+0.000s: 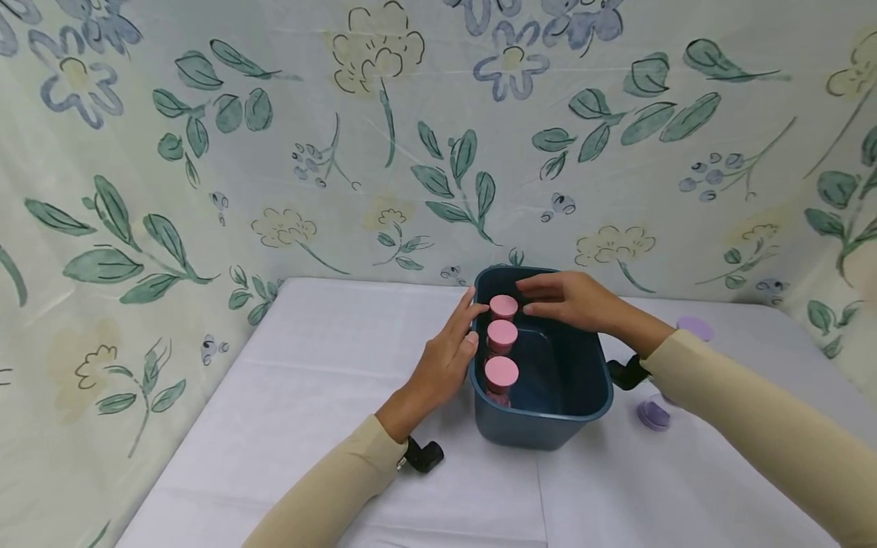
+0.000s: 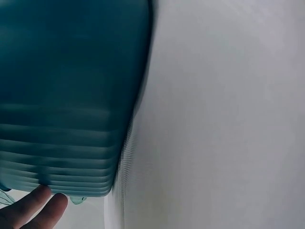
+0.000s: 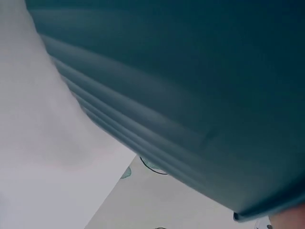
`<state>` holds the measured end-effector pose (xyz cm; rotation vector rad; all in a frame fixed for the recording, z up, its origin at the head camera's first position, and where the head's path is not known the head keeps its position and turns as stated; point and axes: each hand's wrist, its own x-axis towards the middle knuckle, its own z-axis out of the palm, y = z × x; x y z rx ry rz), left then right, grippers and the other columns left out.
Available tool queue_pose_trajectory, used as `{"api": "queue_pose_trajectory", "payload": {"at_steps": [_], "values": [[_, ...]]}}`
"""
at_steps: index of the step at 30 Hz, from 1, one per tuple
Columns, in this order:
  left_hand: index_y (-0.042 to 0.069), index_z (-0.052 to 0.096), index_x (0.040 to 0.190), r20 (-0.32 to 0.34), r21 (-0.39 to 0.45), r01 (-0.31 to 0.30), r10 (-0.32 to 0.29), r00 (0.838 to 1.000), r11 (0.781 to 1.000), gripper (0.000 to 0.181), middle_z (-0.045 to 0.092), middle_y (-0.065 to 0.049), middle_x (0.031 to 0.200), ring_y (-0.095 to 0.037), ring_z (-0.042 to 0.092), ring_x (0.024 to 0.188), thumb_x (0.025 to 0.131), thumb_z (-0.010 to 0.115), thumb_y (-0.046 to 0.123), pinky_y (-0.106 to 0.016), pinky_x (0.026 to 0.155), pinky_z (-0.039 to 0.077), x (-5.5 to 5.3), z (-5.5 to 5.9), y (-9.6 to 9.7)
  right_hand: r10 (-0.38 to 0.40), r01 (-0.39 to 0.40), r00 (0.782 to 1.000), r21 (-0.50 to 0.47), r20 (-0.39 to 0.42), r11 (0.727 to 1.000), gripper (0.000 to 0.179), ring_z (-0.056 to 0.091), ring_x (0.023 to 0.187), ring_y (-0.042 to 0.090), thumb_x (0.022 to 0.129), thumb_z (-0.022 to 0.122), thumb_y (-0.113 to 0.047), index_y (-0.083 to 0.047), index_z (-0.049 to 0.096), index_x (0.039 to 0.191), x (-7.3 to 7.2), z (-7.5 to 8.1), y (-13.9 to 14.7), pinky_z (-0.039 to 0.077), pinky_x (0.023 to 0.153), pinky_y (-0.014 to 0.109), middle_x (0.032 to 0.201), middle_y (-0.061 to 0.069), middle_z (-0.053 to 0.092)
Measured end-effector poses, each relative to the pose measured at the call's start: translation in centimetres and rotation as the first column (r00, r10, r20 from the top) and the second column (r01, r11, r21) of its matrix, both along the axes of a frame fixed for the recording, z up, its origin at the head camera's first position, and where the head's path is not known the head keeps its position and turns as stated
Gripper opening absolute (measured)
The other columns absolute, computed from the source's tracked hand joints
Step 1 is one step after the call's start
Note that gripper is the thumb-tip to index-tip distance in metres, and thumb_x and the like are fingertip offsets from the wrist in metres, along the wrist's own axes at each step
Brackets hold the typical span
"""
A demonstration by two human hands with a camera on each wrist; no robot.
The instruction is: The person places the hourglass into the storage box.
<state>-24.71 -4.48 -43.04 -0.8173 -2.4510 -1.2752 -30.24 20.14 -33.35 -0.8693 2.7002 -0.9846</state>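
Note:
A deep blue plastic bin (image 1: 534, 432) stands on the white-covered table. Along its left inner side, three small jars form a row: a far pink-lidded jar (image 1: 503, 307), a middle one (image 1: 502, 335) and a near one (image 1: 502, 372). My left hand (image 1: 441, 361) lies along the bin's left rim, fingers extended, one fingertip right beside the far lid. Over the bin's far part reaches my right hand (image 1: 578, 301), its fingers loosely bent and apart from the lid. The left wrist view shows two fingertips (image 2: 58, 205) by the bin's ribbed wall (image 2: 62, 157).
Right of the bin, a purple-lidded piece (image 1: 653, 415) sits on the table, partly behind the right sleeve. Another light purple disc (image 1: 695, 328) shows beyond that forearm. A floral curtain (image 1: 308, 152) hangs close behind the table's back edge.

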Motion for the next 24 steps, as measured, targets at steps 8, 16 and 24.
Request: {"api": "queue_pose_trajectory", "payload": {"at_steps": [8,16,24], "values": [[0.021,0.032,0.149,0.004,0.004,-0.012,0.012,1.000,1.000,0.053,0.009,0.008,0.162,-0.012,0.022,0.144,0.101,0.021,0.042,-0.048,0.102,0.041,0.0,-0.1,0.2,-0.036,0.037,0.999,-0.035,0.036,0.999,0.052,0.058,0.118,0.033,0.091,0.067,-0.026,-0.001,0.054,0.134,1.5,0.4,1.6,0.050,0.091,0.041,0.133,0.017,0.058],[0.024,0.031,0.149,-0.004,0.006,-0.011,0.011,1.000,1.000,0.052,0.009,0.008,0.162,-0.012,0.021,0.144,0.102,0.019,0.043,-0.049,0.102,0.040,0.0,0.0,0.2,-0.046,0.049,0.998,-0.080,0.036,0.996,0.052,0.057,0.120,0.032,0.091,0.067,-0.027,-0.002,0.054,0.135,3.3,1.0,2.4,0.049,0.092,0.039,0.134,0.016,0.057],[0.020,0.031,0.149,-0.016,0.003,0.006,-0.006,1.000,1.000,0.055,0.009,0.004,0.162,-0.013,0.021,0.144,0.102,0.018,0.045,-0.049,0.102,0.040,0.0,0.0,0.2,-0.068,0.070,0.998,-0.152,0.018,0.986,0.052,0.055,0.123,0.030,0.092,0.066,-0.027,-0.007,0.052,0.138,5.2,0.2,3.4,0.049,0.091,0.034,0.137,0.012,0.056]]}}
